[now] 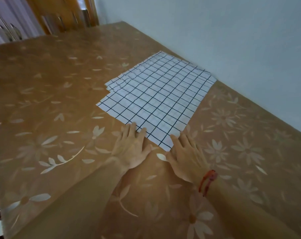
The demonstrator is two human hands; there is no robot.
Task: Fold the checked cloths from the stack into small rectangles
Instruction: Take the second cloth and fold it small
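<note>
Tan floral bench (60,104), white black-checked cloth stack (154,94) at twelve o'clock; left hand (130,149) and right hand (185,157), flat-fingered, steady its near edge, presumably to fold.

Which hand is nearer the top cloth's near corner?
Right. The right hand lies flat just beside that corner of the cloth, along its right edge. The left hand has its fingertips at the left edge, a little farther from the corner.

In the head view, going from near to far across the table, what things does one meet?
Red wrist string → right hand → stack of checked cloths → wooden furniture.
</note>
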